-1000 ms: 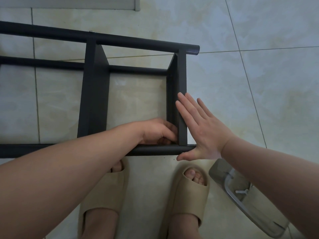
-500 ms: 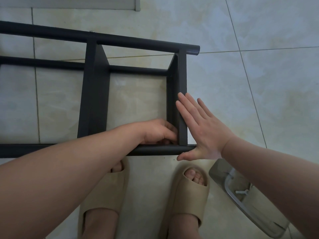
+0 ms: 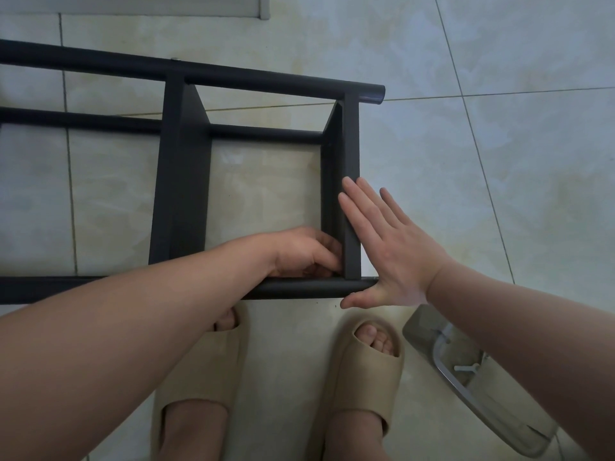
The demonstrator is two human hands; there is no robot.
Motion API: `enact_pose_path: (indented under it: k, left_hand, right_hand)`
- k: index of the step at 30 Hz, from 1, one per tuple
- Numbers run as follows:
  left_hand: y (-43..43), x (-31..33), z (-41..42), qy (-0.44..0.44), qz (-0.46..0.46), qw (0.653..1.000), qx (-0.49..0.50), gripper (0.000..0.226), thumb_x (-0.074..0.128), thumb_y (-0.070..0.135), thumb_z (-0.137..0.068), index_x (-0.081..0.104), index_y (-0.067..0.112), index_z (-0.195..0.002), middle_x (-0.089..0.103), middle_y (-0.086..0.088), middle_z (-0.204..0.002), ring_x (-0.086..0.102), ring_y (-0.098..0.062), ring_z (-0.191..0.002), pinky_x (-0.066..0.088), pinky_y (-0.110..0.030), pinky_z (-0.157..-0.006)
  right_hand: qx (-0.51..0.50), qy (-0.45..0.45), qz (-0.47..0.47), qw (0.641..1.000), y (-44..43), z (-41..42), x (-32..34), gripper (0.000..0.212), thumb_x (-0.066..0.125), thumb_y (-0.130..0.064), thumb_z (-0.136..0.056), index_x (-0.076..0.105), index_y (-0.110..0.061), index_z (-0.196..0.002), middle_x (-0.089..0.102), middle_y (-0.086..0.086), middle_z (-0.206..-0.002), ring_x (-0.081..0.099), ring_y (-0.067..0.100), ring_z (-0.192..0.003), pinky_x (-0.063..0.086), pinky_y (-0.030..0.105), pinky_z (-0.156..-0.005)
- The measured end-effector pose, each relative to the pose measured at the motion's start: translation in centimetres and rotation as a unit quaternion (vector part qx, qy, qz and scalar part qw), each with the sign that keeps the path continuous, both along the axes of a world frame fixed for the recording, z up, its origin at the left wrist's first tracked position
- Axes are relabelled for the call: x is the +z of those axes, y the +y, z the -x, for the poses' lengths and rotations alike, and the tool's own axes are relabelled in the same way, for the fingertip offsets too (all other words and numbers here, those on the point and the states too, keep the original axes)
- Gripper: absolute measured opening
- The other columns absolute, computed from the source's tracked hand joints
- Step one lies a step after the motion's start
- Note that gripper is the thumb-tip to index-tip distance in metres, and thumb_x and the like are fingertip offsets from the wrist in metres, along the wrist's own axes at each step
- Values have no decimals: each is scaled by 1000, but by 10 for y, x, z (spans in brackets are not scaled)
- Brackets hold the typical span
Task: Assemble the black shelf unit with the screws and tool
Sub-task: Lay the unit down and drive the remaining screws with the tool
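Shelf unit (image 3: 181, 194) lies sideways on floor (image 3: 466, 161). Our right hand (image 3: 392, 247), flat and open, braces the end panel (image 3: 351, 154) from outside. Left hand (image 3: 299, 251) curls inside the panel's near corner, grip hidden; we judge it works the joint.

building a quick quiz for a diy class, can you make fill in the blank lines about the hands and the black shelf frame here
1. The flat hand pressing the outside of the end panel is the person's ____ one.
2. The left hand has curled fingers ____ the shelf frame, at the near corner beside that panel.
3. The floor under the frame is laid with pale ____.
4. The number of beige slippers in view is ____.

Missing words: right; inside; tiles; two
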State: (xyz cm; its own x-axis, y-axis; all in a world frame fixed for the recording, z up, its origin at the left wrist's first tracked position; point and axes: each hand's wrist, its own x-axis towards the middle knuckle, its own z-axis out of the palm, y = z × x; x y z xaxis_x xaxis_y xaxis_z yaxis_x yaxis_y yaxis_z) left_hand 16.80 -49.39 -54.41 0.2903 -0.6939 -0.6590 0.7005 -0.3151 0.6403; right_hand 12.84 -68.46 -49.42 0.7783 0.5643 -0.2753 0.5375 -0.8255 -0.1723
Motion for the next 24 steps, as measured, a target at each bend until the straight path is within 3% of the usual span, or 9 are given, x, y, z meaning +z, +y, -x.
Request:
enact_pose_path:
  k: [3,6,8,10,13,17,19,21,24]
  left_hand:
    - [-1,3,-2,55,28,998,31,20,50,-12,-91,59,5,-84,65,-7,-68,63,-11,-58,47,-17,-54]
    - [-1,4,-4,60,-14,997,51,16,53,2,-95,64,13,-88,69,-8,-88,66,-17,-77,50,-23,-66]
    - [2,5,-4,-48,-95,994,4,11,59,12,-94,66,19,-90,72,-3,-86,68,-16,-77,51,-19,-63]
    - [11,11,-4,-201,-165,962,-81,4,65,21,-93,68,20,-91,73,-4,-90,67,-18,-81,52,-19,-63]
    - [34,32,1,-301,-219,912,-172,23,64,47,-92,68,26,-83,69,5,-85,64,-15,-84,49,-28,-74]
    - [72,76,5,-252,-289,868,-316,63,43,85,-82,65,26,-89,71,8,-88,62,-11,-88,46,-36,-83]
    - [85,92,7,-272,-330,811,-399,56,55,76,-83,63,22,-96,67,6,-91,61,-12,-84,46,-33,-74]
    - [90,103,16,-327,-355,765,-426,34,66,51,-89,58,20,-102,60,4,-88,57,-15,-78,42,-29,-61]
    - [93,121,17,-394,-370,752,-377,19,64,37,-94,56,20,-101,59,1,-93,58,-20,-84,47,-33,-70]
  right_hand:
    - [1,7,8,1000,0,0,1,135,40,-95,-72,-3,-3,-160,-11,13,-169,-10,31,-156,12,58,-124]
    - [1,20,30,999,0,-1,3,135,39,-96,-71,-5,-4,-160,-14,12,-169,-13,29,-156,8,56,-125]
    - [-2,26,47,999,0,-1,7,135,36,-97,-71,-8,-6,-160,-19,9,-168,-17,26,-155,4,54,-126]
    - [-10,34,64,997,1,-1,12,135,33,-98,-69,-12,-9,-160,-24,5,-167,-21,22,-154,0,52,-126]
    - [-25,57,88,994,6,-3,23,137,29,-101,-64,-19,-14,-159,-32,0,-164,-28,17,-151,-6,48,-126]
    - [-52,115,110,986,17,-1,43,130,43,-94,-71,-14,-20,-160,-33,-3,-163,-26,15,-152,-9,45,-125]
    - [-47,134,147,979,25,1,57,113,50,-80,-84,-5,-21,-162,-27,0,-166,-17,18,-155,-3,45,-126]
    - [-52,156,172,971,35,1,74,96,52,-67,-93,3,-23,-162,-16,2,-169,-6,20,-157,7,46,-126]
    - [-78,180,160,967,52,3,103,79,51,-54,-99,11,-28,-161,1,1,-170,12,23,-155,23,45,-122]
